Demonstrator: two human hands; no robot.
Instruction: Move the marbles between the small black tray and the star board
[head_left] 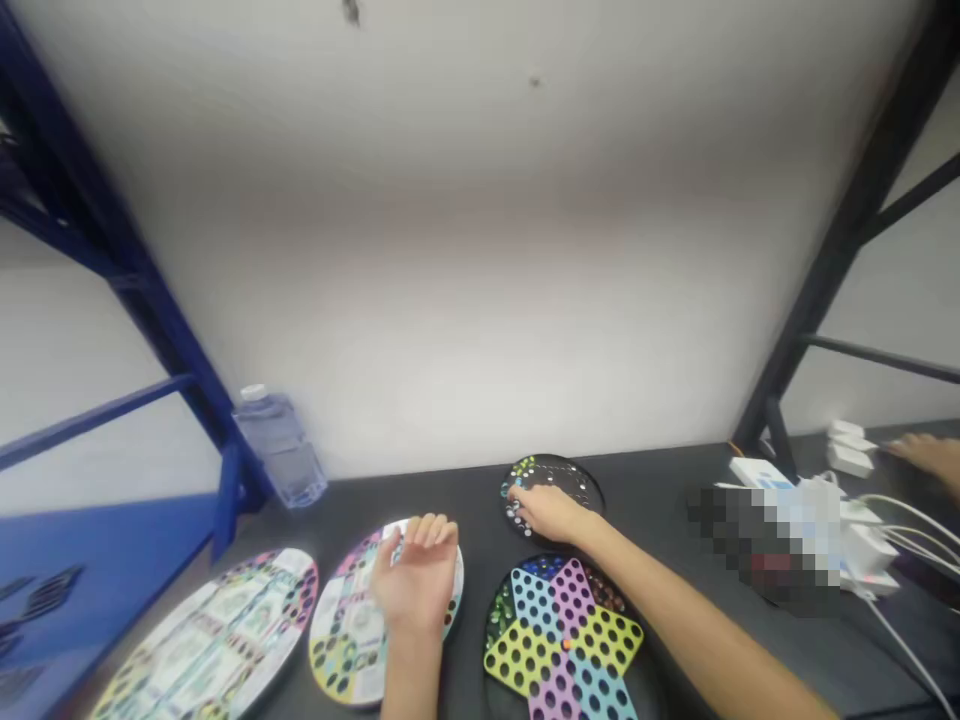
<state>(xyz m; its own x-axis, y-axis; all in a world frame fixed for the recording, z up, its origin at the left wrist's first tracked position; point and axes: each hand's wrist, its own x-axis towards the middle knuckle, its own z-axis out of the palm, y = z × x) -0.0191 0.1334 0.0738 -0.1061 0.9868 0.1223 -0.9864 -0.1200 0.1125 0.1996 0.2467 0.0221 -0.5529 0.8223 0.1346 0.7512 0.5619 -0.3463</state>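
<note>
My left hand (416,575) rests on a round white game board (345,640), knuckles up and fingers curled under; I cannot see anything in it. My right hand (547,512) reaches across to a small round black tray (581,478) holding several coloured marbles, its fingertips bunched down among the marbles at the tray's left side. Just in front of that tray lies a black round board with a star of yellow, blue and pink perforated panels (562,635), under my right forearm.
A second round printed board (217,640) lies at the left. A clear water bottle (279,447) stands by the blue shelf post. White boxes and cables (825,510) clutter the right side, where another person's hand (926,455) shows at the edge.
</note>
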